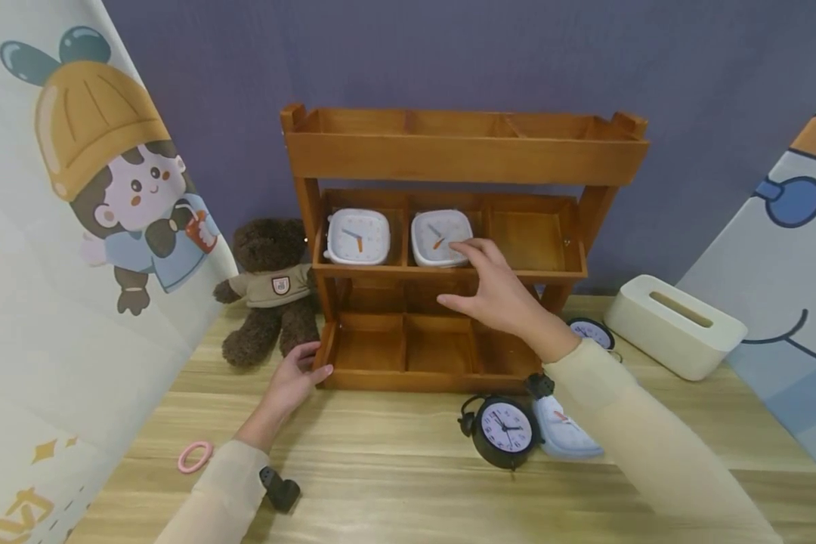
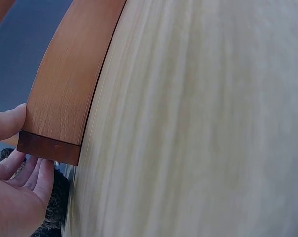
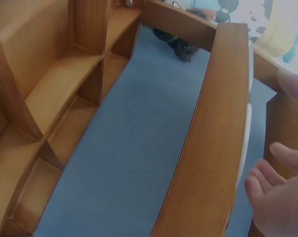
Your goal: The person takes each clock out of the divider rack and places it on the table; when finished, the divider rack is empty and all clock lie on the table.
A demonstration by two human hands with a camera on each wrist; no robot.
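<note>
A brown wooden rack (image 1: 469,160) with three tiers of compartments stands on the table. Its middle tier holds two white square clocks: one clock (image 1: 357,236) in the left compartment, the other clock (image 1: 442,238) in the centre. My right hand (image 1: 499,291) is in front of that tier, fingertips at the centre clock's lower right side, thumb spread well apart below. In the right wrist view, the right hand (image 3: 282,197) has its fingers loosely bent beside the tier's front board. At the bottom tier's left end, my left hand (image 1: 292,381) grips the corner between thumb and fingers.
A black twin-bell alarm clock (image 1: 505,429) and a pale blue-white clock (image 1: 567,434) stand before the rack's right end. Behind my right sleeve is another dark round clock (image 1: 591,331), near a cream tissue box (image 1: 676,325). A teddy bear (image 1: 272,283) sits left; a pink ring (image 1: 195,457) lies nearby.
</note>
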